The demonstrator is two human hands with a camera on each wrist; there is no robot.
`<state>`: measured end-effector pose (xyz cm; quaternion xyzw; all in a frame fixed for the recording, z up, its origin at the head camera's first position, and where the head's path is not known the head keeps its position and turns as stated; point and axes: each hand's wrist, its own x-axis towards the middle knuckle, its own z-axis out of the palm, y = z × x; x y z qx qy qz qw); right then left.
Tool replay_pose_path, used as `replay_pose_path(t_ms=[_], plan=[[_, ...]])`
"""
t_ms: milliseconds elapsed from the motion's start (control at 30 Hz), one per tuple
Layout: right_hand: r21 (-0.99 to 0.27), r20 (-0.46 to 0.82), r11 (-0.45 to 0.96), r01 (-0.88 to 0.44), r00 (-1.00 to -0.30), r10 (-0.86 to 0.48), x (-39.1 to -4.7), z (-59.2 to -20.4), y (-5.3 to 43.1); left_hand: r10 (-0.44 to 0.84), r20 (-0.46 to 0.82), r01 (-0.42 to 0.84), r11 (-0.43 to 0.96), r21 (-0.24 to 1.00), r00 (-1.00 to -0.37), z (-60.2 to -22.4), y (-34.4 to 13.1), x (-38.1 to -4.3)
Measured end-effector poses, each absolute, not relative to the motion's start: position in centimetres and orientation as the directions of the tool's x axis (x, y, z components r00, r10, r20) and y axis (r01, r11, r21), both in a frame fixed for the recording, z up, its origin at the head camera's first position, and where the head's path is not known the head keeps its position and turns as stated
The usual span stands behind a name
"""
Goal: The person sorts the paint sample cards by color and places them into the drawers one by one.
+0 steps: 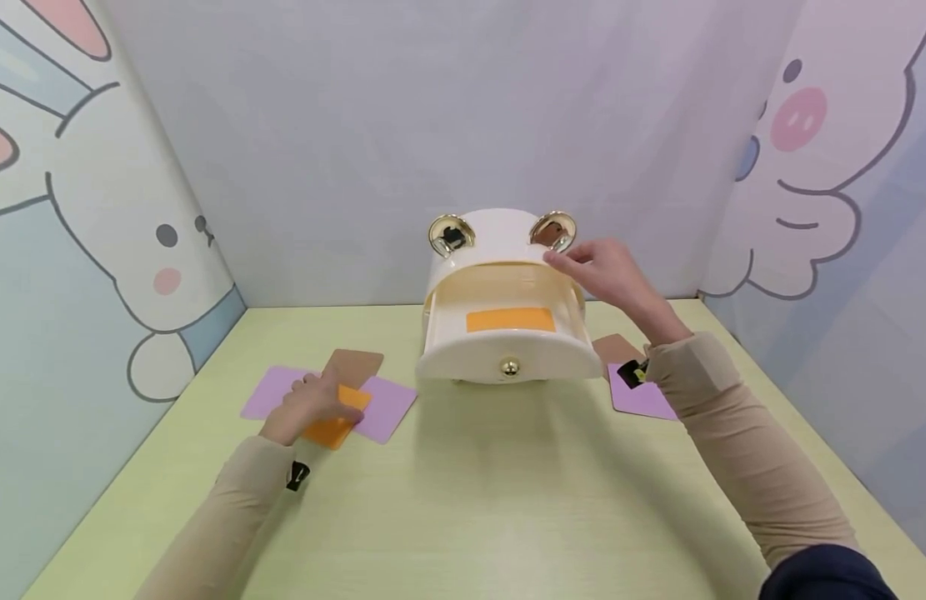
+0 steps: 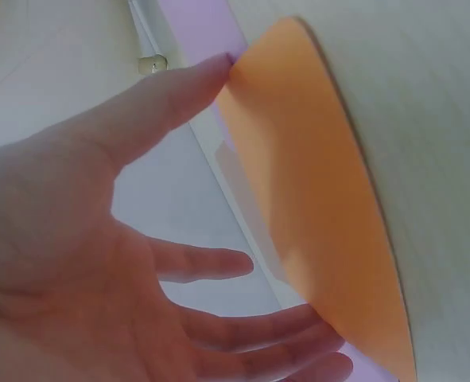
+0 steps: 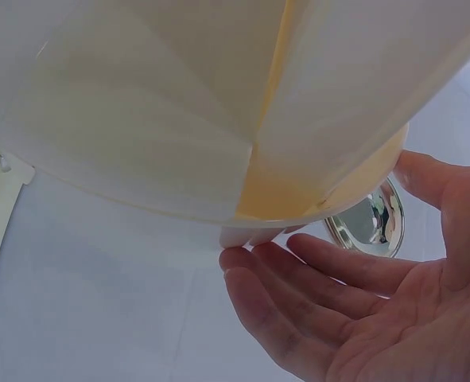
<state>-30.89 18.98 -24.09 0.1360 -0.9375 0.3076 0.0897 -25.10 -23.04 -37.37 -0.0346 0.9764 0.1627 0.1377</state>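
Observation:
On the left, my left hand (image 1: 307, 408) holds an orange card (image 1: 329, 432) by its edges, thumb at one end and fingertips at the other. In the left wrist view the card (image 2: 298, 183) looks tilted and slightly bowed. My right hand (image 1: 608, 271) rests against the upper right of a white drawer box (image 1: 500, 233), below its right gold-rimmed round ornament (image 1: 554, 232). Its thumb and loosely bent fingers touch the outer shell in the right wrist view. The drawer (image 1: 463, 360) is pulled out, with another orange card (image 1: 510, 319) inside.
Purple cards (image 1: 387, 408) and a brown card (image 1: 355, 365) lie around the left hand. Right of the box are a brown card (image 1: 616, 346) and a purple card (image 1: 643, 400), partly behind the right wrist. Cartoon-printed panels (image 1: 117, 208) wall the table.

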Motion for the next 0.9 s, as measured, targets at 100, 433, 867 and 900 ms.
replay_pose_path(t_ms=[100, 433, 867, 900], plan=[[-0.546, 0.245, 0.780, -0.306, -0.949, -0.201, -30.9, -24.1, 19.0, -0.020, -0.283, -0.109, 0.946, 0.304, -0.959, -37.3, -22.8, -25.3], [-0.549, 0.218, 0.783, -0.292, -0.955, -0.204, -31.0, -23.8, 19.0, 0.090, -0.211, 0.022, 0.952, 0.304, -0.973, -34.1, -21.8, -27.1], [-0.560, 0.196, 0.782, -0.274, -0.961, -0.196, -30.8, -23.5, 19.0, 0.227, -0.096, 0.168, 0.895, 0.414, -0.969, -27.7, -20.0, -27.8], [-0.560, 0.195, 0.782, -0.273, -0.961, -0.197, -30.8, -23.5, 19.0, 0.235, -0.085, 0.179, 0.890, 0.420, -0.968, -27.2, -19.8, -27.8]])
